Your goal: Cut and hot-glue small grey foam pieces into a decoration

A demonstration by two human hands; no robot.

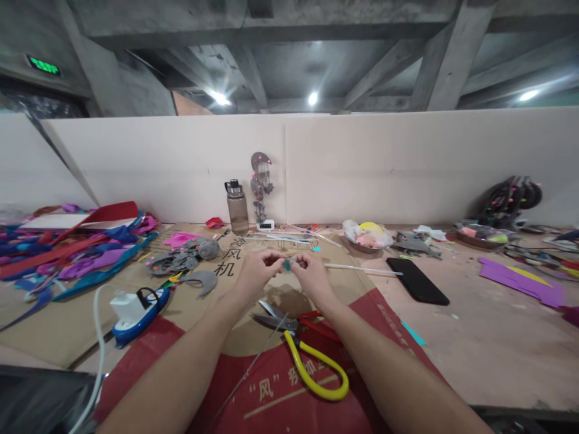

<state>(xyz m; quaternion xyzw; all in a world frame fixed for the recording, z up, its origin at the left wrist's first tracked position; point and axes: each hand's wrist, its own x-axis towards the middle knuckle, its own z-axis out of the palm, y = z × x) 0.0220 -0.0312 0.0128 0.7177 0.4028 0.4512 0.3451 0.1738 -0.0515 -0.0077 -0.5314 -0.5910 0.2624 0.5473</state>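
Observation:
A small teal piece (286, 264) sits between the fingertips of both hands, above the cardboard. My left hand (261, 271) pinches it from the left, and my right hand (311, 274) pinches it from the right. Below the hands lie yellow-handled scissors (316, 377) and a red-handled tool (319, 325), partly hidden by my right forearm. A thin wire (253, 363) runs diagonally over the red printed part of the cardboard (226, 377). A translucent white stick (362, 269) extends from beside my right hand to a black phone (418, 281).
Grey felt pieces (185, 256) and a blue power strip (141, 316) lie left, beyond them coloured felt strips (81, 247). A bottle (237, 211), a grey hanging ornament (261, 184) and a bowl (368, 244) stand at the back. Purple felt (520, 280) lies right.

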